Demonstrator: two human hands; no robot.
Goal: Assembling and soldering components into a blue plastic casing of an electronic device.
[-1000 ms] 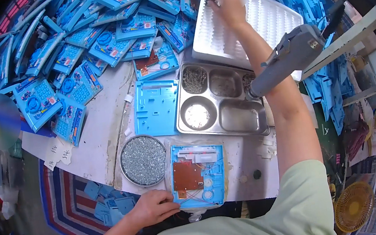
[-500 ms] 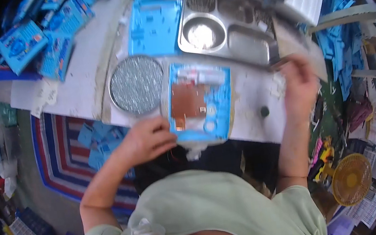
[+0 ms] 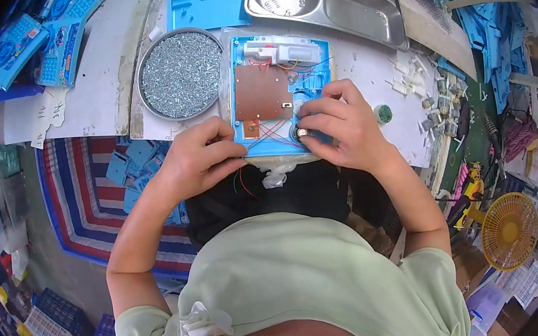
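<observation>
Blue casing (image 3: 271,149), brown board (image 3: 262,93) inside, hands (image 3: 350,130) at lower corners

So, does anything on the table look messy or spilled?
Yes, a bit: small white plastic pieces lie scattered on the right of the table, while the silver screws are gathered in a round dish.

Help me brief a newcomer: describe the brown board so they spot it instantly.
On the white table, find the open blue casing between the left hand and right hand. The brown board lies in its left part, below a white plastic box. Flat, it is far larger than the small copper-brown piece below it.
</observation>
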